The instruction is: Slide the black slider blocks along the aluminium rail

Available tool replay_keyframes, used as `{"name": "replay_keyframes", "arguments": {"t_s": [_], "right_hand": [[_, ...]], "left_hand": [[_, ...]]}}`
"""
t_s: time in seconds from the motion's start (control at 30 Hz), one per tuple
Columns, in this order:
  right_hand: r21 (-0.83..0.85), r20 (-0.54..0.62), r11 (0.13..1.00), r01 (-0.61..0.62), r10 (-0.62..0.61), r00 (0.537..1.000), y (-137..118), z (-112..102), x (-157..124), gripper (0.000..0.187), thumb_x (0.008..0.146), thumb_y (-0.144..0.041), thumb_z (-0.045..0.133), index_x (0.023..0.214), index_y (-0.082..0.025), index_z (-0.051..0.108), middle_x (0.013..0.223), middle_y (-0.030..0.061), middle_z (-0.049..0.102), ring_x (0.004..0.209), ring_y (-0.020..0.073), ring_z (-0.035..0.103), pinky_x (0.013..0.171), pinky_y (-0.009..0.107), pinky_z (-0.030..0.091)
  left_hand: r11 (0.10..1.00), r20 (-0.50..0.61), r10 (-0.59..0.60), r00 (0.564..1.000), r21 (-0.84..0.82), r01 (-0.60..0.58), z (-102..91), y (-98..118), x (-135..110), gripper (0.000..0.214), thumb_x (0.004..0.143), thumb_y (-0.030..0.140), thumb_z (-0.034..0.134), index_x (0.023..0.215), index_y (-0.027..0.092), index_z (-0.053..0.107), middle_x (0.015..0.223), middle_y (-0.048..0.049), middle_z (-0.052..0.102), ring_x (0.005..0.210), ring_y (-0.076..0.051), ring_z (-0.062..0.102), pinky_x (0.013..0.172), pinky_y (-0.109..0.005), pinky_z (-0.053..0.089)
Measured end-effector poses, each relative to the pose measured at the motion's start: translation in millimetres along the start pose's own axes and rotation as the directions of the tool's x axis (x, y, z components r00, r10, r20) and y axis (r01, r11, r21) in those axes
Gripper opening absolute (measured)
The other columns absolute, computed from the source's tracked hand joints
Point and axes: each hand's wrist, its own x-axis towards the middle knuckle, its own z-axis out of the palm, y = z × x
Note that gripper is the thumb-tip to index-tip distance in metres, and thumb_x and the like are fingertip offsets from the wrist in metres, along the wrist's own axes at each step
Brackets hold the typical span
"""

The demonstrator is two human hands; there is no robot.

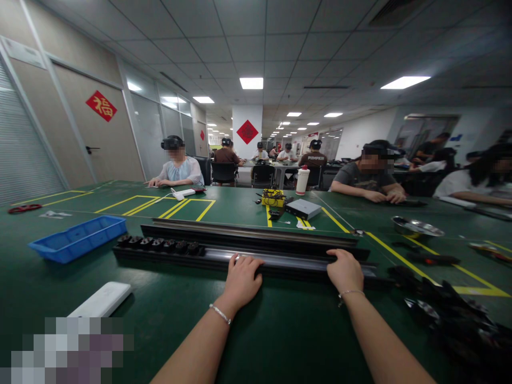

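A long black channel-shaped rail (276,261) lies across the green table in front of me. My left hand (243,277) bends its fingers over the rail's near wall around the middle, the thumb to the right. Further right, my right hand (346,272) grips the same rail, its index finger reaching inward over the channel; its other fingers are partly hidden. Several small black blocks (160,244) sit in a row at the rail's left end. Right behind it lies a second black rail (256,233), parallel to the first.
Left are a blue tray (78,240) and a white oblong device (102,300). A dark heap of black parts (460,320) lies at right, near a metal bowl (418,226). Beyond stand a grey box (303,208), a yellow wire holder (273,197) and a white bottle (303,180). People sit around.
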Motion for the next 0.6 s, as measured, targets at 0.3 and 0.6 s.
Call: {"name": "replay_keyframes", "arguments": {"t_s": [0.3, 0.6], "right_hand": [[0.011, 0.029, 1.0, -0.028, 0.028, 0.999, 5.0, 0.0, 4.4, 0.045, 0.069, -0.014, 0.043, 0.108, -0.02, 0.066, 0.126, 0.0073, 0.055, 0.11, 0.0261, 0.053, 0.092, 0.037, 0.042], [-0.067, -0.088, 0.998, -0.018, 0.012, 0.996, 17.1, 2.6, 6.5, 0.043, 0.071, -0.027, 0.047, 0.11, -0.018, 0.064, 0.118, 0.0092, 0.061, 0.112, 0.0287, 0.051, 0.095, 0.042, 0.039]], "left_hand": [[1.0, -0.011, -0.001, 1.0, -0.011, 0.001, 1.3, -0.8, 0.9, 0.029, 0.082, 0.024, 0.052, 0.109, 0.031, 0.059, 0.105, 0.0013, 0.065, 0.105, -0.02, 0.053, 0.108, -0.046, 0.018], [1.0, -0.024, 0.005, 1.0, -0.012, -0.005, 1.2, -0.4, 0.0, 0.028, 0.081, 0.023, 0.053, 0.108, 0.031, 0.059, 0.106, 0.0019, 0.065, 0.105, -0.02, 0.053, 0.107, -0.046, 0.019]]}}
